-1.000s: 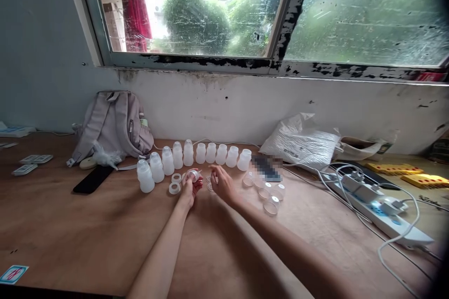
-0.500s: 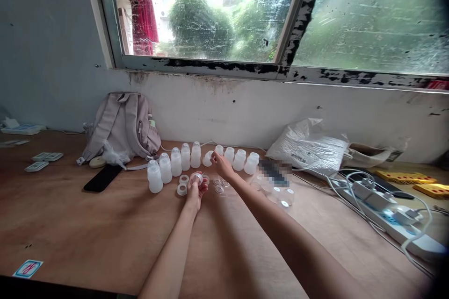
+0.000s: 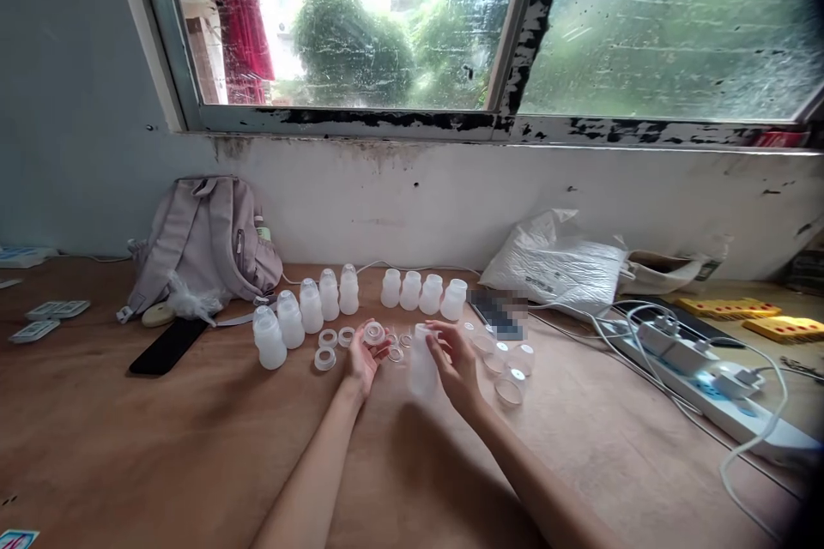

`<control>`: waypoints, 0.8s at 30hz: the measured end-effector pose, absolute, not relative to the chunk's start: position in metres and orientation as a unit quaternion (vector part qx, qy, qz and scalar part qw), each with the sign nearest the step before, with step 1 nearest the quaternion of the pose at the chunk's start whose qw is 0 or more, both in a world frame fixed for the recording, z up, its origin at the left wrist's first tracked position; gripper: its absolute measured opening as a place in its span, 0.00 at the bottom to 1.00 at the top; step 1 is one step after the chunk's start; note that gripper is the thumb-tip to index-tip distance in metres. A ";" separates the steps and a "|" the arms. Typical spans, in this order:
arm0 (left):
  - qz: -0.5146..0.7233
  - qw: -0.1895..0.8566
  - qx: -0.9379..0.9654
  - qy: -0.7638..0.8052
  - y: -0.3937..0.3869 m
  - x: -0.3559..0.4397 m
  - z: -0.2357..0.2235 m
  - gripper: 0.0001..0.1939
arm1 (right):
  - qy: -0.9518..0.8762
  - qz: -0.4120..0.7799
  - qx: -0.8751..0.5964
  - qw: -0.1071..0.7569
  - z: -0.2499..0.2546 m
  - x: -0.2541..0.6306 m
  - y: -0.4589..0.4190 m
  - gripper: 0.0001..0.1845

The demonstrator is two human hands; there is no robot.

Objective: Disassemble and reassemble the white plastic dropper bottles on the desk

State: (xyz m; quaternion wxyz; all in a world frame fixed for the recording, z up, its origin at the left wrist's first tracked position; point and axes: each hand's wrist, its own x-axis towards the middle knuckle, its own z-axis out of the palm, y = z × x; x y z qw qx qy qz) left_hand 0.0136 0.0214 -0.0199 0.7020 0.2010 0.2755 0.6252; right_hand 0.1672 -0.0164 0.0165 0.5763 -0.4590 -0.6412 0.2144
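Note:
My left hand (image 3: 366, 360) is palm up, fingers curled round a translucent screw ring (image 3: 373, 332) with a round piece in its middle. To the right, my right hand (image 3: 456, 360) grips a frosted baby bottle (image 3: 422, 369) by its upper part, just above or on the table. Loose white screw rings (image 3: 325, 358) lie left of my left hand. Thin clear rings (image 3: 395, 354) lie between the hands. Clear domed caps (image 3: 510, 390) lie right of my right hand. Capped bottles (image 3: 269, 339) stand in a slanted row at the left, and several uncapped bottles (image 3: 431, 295) stand behind my hands.
A pink backpack (image 3: 199, 249) leans on the wall at the left, with a black phone (image 3: 168, 346) before it. A silvery plastic bag (image 3: 557, 266) lies at the back right. A white power strip (image 3: 714, 395) with tangled cables runs along the right side.
My right hand has taken a bottle from the back row and brought it nearer, toward the right. My left hand now turns its ring upward. The view has shifted slightly right.

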 end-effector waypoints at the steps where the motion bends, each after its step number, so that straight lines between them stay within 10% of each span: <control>1: 0.620 0.704 0.206 0.278 0.020 0.015 -0.020 0.18 | -0.650 0.213 -0.463 0.564 0.013 0.167 -0.017 0.10; 14: 0.625 0.663 0.308 0.276 -0.012 0.041 -0.015 0.29 | -0.686 0.201 -0.492 0.497 -0.012 0.158 -0.019 0.20; 24: 0.608 0.658 0.343 0.284 -0.010 0.038 -0.014 0.15 | -0.698 0.184 -0.489 0.490 -0.010 0.157 -0.021 0.22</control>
